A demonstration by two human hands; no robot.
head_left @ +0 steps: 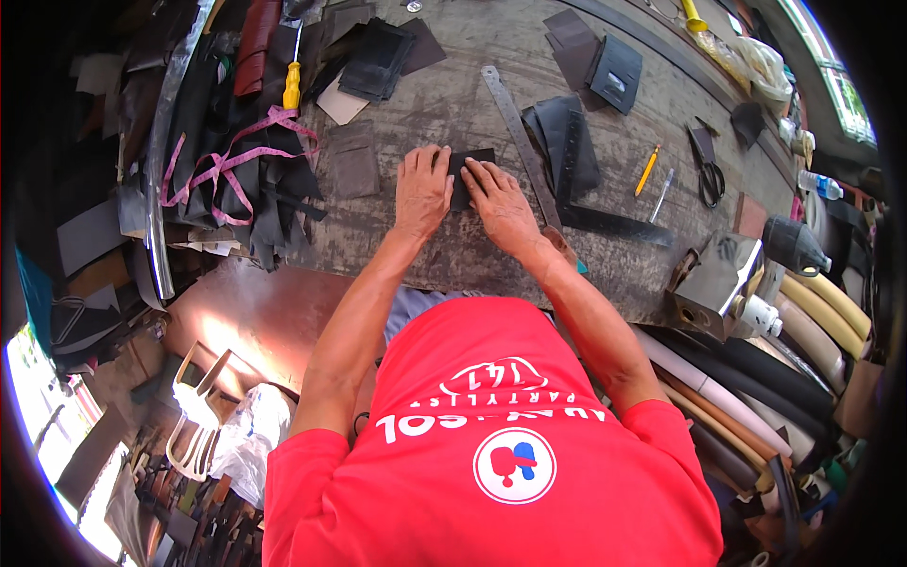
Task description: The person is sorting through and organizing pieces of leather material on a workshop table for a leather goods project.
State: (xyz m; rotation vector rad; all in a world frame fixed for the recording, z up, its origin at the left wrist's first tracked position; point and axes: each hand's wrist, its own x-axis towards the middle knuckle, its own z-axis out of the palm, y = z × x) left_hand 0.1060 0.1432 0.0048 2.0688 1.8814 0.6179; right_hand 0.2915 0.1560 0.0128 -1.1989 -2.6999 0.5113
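Note:
A small black piece of leather-like sheet lies on the worn work table, partly covered by my two hands. My left hand is laid over its left side, fingers together and pointing away from me. Along the right side, my right hand presses down with its fingers stretched out and slightly spread. Both thumbs are hard to make out. To the right of my hands lies a metal ruler, with a black carpenter-style square beyond it. A brown flat pocket-like piece rests left of my left hand.
Dark sheets, a pink tape measure and a yellow-handled screwdriver crowd the left. At right are a yellow pencil, scissors, a black folded piece and a metal box. Rolled materials stand beside the table.

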